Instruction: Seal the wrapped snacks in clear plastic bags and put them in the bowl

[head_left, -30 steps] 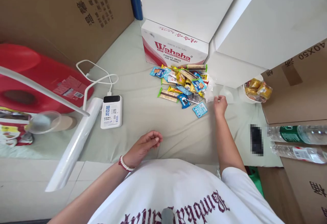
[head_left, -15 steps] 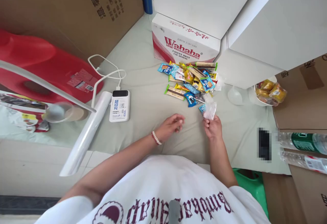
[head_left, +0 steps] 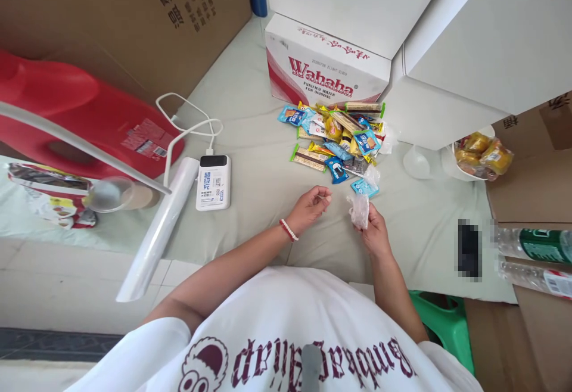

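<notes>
Work surface: pale green cloth-covered table (head_left: 250, 112), walled by brown cardboard cartons (head_left: 111, 16) and a red-and-white Wahaha box (head_left: 322, 73), with a white power bank (head_left: 213, 182) on its left part. We cannot read the heap of wrapped snack packets (head_left: 339, 139); a dark object at right is blurred. Our right hand (head_left: 373, 231) pinches a small crumpled clear plastic bag (head_left: 360, 210), fingers clamped on it just below the heap. Our left hand (head_left: 310, 207) hovers beside it, fingers loosely curled, holding nothing.
</notes>
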Demonstrator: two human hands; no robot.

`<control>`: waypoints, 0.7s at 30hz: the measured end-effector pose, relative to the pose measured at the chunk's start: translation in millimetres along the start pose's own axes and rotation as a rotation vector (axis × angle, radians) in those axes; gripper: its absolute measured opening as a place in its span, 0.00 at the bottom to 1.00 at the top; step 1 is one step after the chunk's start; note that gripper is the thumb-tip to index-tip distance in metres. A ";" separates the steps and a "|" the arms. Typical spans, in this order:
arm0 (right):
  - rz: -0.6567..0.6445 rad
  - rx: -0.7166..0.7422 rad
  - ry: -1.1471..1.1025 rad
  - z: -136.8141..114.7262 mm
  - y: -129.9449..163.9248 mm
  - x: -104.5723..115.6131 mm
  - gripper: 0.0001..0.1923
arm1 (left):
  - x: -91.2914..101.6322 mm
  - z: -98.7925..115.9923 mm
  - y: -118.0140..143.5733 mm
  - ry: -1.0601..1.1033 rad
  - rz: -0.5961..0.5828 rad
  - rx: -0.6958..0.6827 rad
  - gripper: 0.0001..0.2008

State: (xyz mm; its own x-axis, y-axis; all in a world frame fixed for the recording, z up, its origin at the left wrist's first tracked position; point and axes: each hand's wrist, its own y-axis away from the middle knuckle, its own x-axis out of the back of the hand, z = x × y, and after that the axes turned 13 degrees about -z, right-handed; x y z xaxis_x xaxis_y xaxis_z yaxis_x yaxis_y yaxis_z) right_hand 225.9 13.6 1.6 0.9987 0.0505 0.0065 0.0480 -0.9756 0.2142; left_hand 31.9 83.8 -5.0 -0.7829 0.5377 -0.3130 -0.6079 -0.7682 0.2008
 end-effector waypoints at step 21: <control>-0.170 0.098 0.179 -16.7 -12.5 -1.8 0.23 | 15.9 12.9 43.3 0.020 -0.056 -0.112 0.22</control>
State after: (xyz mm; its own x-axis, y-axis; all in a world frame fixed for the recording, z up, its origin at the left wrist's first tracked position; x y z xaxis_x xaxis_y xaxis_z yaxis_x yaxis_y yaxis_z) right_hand 223.2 29.2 15.3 0.9575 0.2443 0.1530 0.2253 -0.9654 0.1316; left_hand -8.5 63.6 10.7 -0.7445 0.5750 -0.3392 -0.6313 -0.7716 0.0778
